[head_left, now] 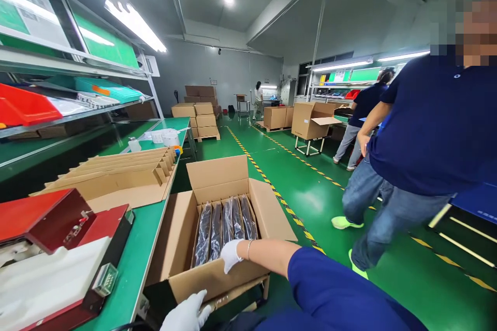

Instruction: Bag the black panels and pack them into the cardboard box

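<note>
An open cardboard box stands on a low stand in front of me. In it, several dark items in clear plastic bags stand on edge in a row between cardboard dividers. My right hand, in a white glove, reaches across to the box's near wall and is closed over its top edge; part of the fingers is hidden. My left hand, also gloved, is lower down just outside that wall. Its thumb and fingers are apart, and it holds nothing visible.
At left, a green workbench bears a red machine and cardboard dividers. A person walks close by on the right. Farther off are another open box, stacked cartons and yellow-black floor tape.
</note>
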Action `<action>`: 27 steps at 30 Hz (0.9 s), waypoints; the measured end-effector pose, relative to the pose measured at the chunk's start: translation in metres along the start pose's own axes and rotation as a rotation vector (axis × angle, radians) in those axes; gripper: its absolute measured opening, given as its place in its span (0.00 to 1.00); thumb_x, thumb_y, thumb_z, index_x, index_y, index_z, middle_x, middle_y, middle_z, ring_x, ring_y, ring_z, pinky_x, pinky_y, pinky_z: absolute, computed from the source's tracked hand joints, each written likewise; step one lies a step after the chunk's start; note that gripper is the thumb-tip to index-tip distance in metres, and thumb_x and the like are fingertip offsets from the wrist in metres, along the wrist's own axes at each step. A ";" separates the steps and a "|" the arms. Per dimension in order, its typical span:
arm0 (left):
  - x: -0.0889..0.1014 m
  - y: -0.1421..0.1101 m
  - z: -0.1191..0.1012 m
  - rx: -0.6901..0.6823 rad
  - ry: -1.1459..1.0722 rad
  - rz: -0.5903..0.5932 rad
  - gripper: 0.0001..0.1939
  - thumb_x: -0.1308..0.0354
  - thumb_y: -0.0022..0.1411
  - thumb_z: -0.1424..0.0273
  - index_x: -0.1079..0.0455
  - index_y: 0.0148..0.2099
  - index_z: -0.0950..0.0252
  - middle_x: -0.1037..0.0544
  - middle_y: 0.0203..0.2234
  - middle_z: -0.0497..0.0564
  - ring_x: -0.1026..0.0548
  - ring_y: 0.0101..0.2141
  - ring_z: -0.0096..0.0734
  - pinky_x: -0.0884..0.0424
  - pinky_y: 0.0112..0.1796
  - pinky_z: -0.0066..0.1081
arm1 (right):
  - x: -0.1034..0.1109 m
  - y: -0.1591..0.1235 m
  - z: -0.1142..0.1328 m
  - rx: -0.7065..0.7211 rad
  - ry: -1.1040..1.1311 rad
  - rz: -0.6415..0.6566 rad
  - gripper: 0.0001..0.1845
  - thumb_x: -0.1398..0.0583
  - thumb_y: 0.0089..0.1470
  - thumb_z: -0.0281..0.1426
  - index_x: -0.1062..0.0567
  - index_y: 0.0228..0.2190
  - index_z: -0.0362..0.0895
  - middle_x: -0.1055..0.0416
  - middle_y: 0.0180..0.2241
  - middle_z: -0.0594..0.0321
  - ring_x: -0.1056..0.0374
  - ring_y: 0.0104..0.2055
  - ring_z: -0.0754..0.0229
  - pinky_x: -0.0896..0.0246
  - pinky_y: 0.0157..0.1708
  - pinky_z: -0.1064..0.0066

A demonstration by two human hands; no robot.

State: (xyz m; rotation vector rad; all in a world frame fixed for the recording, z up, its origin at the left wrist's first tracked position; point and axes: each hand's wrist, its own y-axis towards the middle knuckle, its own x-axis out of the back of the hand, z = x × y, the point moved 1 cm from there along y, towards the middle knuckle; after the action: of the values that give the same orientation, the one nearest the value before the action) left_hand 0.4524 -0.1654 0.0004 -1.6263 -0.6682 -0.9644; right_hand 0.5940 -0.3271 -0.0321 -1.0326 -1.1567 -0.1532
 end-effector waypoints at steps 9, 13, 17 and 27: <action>-0.005 0.010 0.006 0.000 0.055 0.080 0.37 0.62 0.64 0.56 0.43 0.73 0.53 0.34 0.67 0.44 0.34 0.65 0.28 0.39 0.63 0.30 | -0.006 0.004 -0.005 0.004 0.035 -0.048 0.17 0.30 0.44 0.37 0.17 0.34 0.37 0.19 0.39 0.50 0.21 0.42 0.44 0.26 0.35 0.63; -0.003 0.005 0.004 0.002 0.036 0.072 0.36 0.61 0.65 0.57 0.42 0.73 0.55 0.33 0.67 0.46 0.33 0.65 0.34 0.38 0.63 0.33 | -0.005 0.003 -0.003 -0.002 0.048 -0.041 0.17 0.30 0.44 0.37 0.17 0.33 0.37 0.19 0.34 0.51 0.21 0.41 0.44 0.26 0.36 0.63; 0.003 -0.004 -0.002 -0.016 -0.036 0.031 0.36 0.61 0.66 0.61 0.41 0.72 0.68 0.31 0.65 0.55 0.31 0.64 0.43 0.37 0.63 0.36 | -0.008 0.006 -0.005 -0.003 0.057 -0.046 0.17 0.29 0.43 0.36 0.17 0.34 0.37 0.19 0.37 0.51 0.21 0.42 0.45 0.26 0.36 0.63; 0.010 -0.011 -0.005 -0.014 -0.058 0.025 0.33 0.58 0.70 0.65 0.41 0.72 0.74 0.32 0.66 0.60 0.32 0.64 0.45 0.38 0.64 0.37 | -0.011 0.012 -0.007 0.014 0.065 -0.058 0.19 0.28 0.41 0.37 0.17 0.34 0.37 0.19 0.38 0.49 0.21 0.42 0.42 0.26 0.36 0.61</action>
State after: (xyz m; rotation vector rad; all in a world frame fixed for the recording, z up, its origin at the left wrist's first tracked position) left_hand 0.4471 -0.1682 0.0149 -1.6768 -0.6806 -0.9089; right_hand 0.6013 -0.3300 -0.0479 -0.9753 -1.1273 -0.2224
